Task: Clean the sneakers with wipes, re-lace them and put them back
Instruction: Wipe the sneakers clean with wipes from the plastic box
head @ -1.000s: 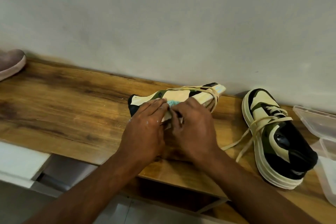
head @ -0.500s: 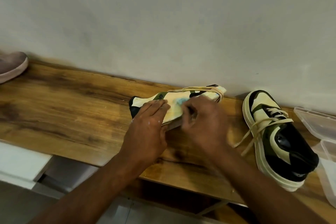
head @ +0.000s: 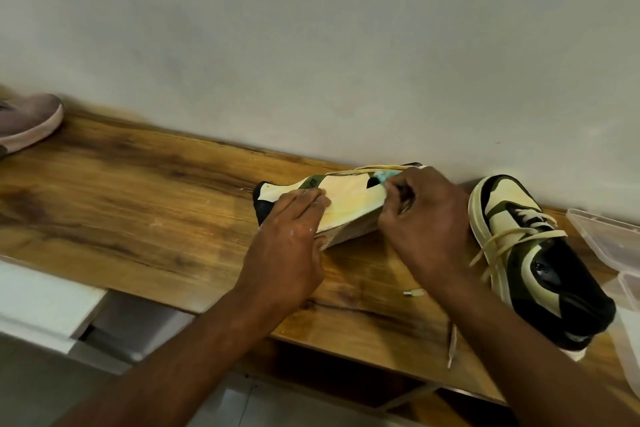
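Sneaker (head: pixel 346 198) tipped on its side on wooden shelf (head: pixel 138 191), long axis 9-to-3 o'clock, black end at 9. Left hand (head: pixel 291 246) pressing flat-fingered near that end. Right hand (head: pixel 419 218) pinching bluish wipe (head: pixel 381 177) at 3 o'clock end. Second sneaker (head: pixel 540 260) upright further toward 3 o'clock.
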### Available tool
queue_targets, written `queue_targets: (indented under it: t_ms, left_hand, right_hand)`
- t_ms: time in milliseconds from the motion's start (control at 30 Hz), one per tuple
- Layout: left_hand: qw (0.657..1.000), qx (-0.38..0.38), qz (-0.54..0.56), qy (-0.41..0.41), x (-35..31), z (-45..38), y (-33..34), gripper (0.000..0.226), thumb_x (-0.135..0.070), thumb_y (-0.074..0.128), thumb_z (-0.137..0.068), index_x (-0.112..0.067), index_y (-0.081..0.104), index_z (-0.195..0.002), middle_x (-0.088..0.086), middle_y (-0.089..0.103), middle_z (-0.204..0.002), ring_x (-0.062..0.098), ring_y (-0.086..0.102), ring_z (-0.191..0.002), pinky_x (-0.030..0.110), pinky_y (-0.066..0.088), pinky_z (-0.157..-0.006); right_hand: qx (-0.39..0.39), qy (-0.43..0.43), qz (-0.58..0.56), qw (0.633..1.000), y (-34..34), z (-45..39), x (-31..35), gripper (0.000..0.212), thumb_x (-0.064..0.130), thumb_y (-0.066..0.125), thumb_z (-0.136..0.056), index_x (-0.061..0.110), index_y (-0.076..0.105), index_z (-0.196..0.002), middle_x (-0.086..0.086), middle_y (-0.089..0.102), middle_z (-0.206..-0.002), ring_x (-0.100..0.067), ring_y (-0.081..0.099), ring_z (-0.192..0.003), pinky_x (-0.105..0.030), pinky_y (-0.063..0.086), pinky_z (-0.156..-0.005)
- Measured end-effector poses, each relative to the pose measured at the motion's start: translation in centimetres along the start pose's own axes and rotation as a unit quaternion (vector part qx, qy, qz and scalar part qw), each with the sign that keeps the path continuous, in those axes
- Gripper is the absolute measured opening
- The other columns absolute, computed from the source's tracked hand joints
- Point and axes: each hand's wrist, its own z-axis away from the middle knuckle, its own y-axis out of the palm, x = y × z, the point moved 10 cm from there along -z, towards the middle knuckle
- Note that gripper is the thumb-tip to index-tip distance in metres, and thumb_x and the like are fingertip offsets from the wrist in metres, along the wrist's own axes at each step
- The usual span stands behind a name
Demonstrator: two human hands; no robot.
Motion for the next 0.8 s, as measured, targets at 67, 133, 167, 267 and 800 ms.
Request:
queue_targets:
  t_ms: [67, 133, 167, 267, 800]
  left_hand:
    - [1.000, 0.004, -0.002, -0.003, 0.0, -0.1, 0.0, 0.070, 0.002, 0.084, -0.076, -0.006, 0.062, -0.142, 0.010, 0.060, -0.148, 0.028, 0.051, -0.139, 0.041, 0.042, -0.115]
    - [1.000, 0.011, -0.005, -0.004, 0.2, -0.2, 0.0, 0.070, 0.002, 0.083, -0.077, -0.005, 0.061, -0.144, 0.011, 0.059, -0.148, 0.029, 0.051, -0.140, 0.042, 0.043, -0.116]
    - [1.000, 0.013, -0.007, -0.002, 0.2, -0.2, 0.0, 0.069, 0.001, 0.083, -0.078, -0.005, 0.061, -0.144, 0.011, 0.059, -0.148, 0.029, 0.051, -0.140, 0.044, 0.044, -0.116]
    - [1.000, 0.013, -0.002, -0.004, 0.3, -0.4, -0.1, 0.067, -0.003, 0.084, -0.081, -0.009, 0.061, -0.144, 0.007, 0.058, -0.150, 0.026, 0.049, -0.141, 0.043, 0.046, -0.115]
    - [1.000, 0.008, 0.005, 0.004, 0.1, -0.3, 0.0, 0.068, -0.002, 0.083, -0.079, -0.010, 0.061, -0.143, 0.006, 0.058, -0.149, 0.024, 0.047, -0.139, 0.039, 0.043, -0.112]
  right_hand:
    - [0.050, -0.045, 0.000, 0.998, 2.1, 2.3, 3.3, 0.010, 0.025, 0.065, -0.091, 0.021, 0.073, -0.095, 0.003, 0.068, -0.093, -0.016, 0.062, -0.081, -0.037, 0.055, -0.061]
    - [0.077, -0.086, 0.017, 0.993, 3.2, 3.2, 5.0, 0.017, 0.030, 0.060, -0.093, 0.021, 0.074, -0.099, 0.002, 0.067, -0.092, -0.016, 0.062, -0.080, -0.033, 0.054, -0.058]
    - [0.077, -0.094, 0.027, 0.992, 3.2, 2.9, 4.7, 0.017, 0.030, 0.061, -0.093, 0.021, 0.074, -0.099, 0.002, 0.067, -0.091, -0.017, 0.062, -0.080, -0.033, 0.054, -0.057]
    - [0.043, -0.070, 0.041, 0.996, 1.6, 0.7, 2.0, 0.014, 0.029, 0.065, -0.090, 0.021, 0.075, -0.096, 0.002, 0.069, -0.092, -0.020, 0.064, -0.084, -0.039, 0.055, -0.061]
    - [-0.027, 0.002, 0.036, 0.999, -1.4, -1.7, -1.8, 0.002, 0.021, 0.070, -0.087, 0.020, 0.072, -0.086, 0.001, 0.069, -0.083, -0.019, 0.064, -0.073, -0.029, 0.045, -0.059]
